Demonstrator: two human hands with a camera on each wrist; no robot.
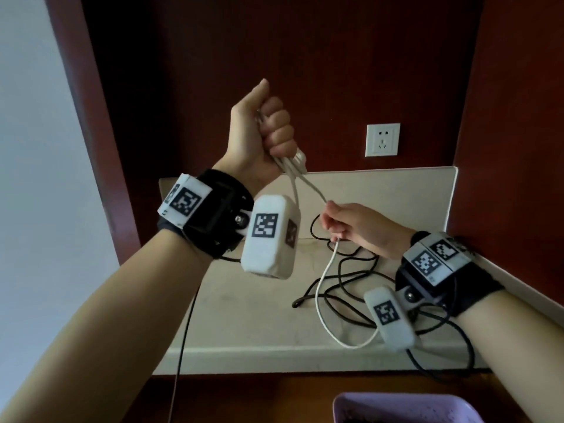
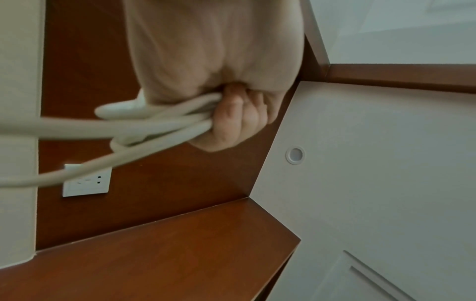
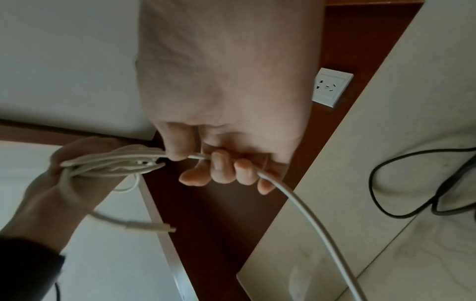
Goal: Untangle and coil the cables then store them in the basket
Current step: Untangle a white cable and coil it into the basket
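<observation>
Head view showed the left hand (image 1: 262, 132) clenched around coiled loops of the white cable (image 1: 320, 288), the right hand (image 1: 351, 227) pinching its slack above the black cable (image 1: 351, 270) tangled on the counter (image 1: 244, 315); the purple basket (image 1: 396, 404) sat below, a wall socket (image 1: 382, 139) behind.

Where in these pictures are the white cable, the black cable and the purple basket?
white cable (image 1: 319, 288): head view, on the slack loop hanging below the right hand.
black cable (image 1: 345, 271): head view, on a strand of the tangle on the counter.
purple basket (image 1: 381, 399): head view, on its far rim.
</observation>
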